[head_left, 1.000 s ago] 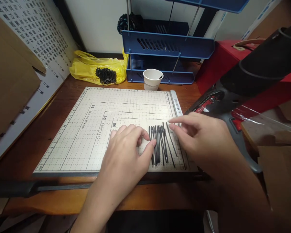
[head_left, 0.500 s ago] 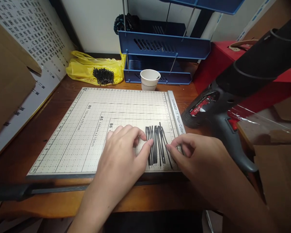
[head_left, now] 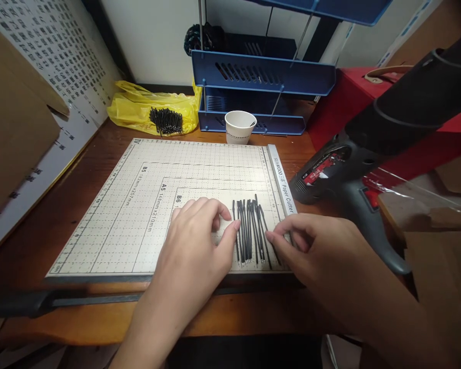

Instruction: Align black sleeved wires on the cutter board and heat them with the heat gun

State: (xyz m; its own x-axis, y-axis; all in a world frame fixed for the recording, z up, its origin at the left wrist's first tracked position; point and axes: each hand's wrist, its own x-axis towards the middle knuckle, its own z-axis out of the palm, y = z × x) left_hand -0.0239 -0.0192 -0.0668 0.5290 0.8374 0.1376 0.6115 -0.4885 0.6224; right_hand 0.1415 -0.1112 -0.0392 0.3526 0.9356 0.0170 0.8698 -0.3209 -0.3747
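A row of short black wires [head_left: 248,230] with bare metallic lower ends lies side by side on the gridded paper cutter board [head_left: 111,225]. At the row's left edge is my left hand [head_left: 200,238], thumb and index finger apart, the thumb tip touching or just over the leftmost wires. On the other side, my right hand [head_left: 311,243] has its thumb and index tips closed together at the rightmost wire, which slants away from the others. The right thumb covers part of that wire. My other fingers are curled and partly hidden.
Behind the board stand a paper cup [head_left: 240,128] with dark bits inside, a yellow bag [head_left: 119,105] bearing a pile of black pieces [head_left: 166,121], and a blue rack [head_left: 261,72]. A heat-gun-like tool [head_left: 353,148] leans at right. The cutter's handle [head_left: 23,303] lies front left.
The outermost wires at both ends of the row now lie slightly apart from the rest. My right hand has shifted a little to the right; the whole view has moved slightly.
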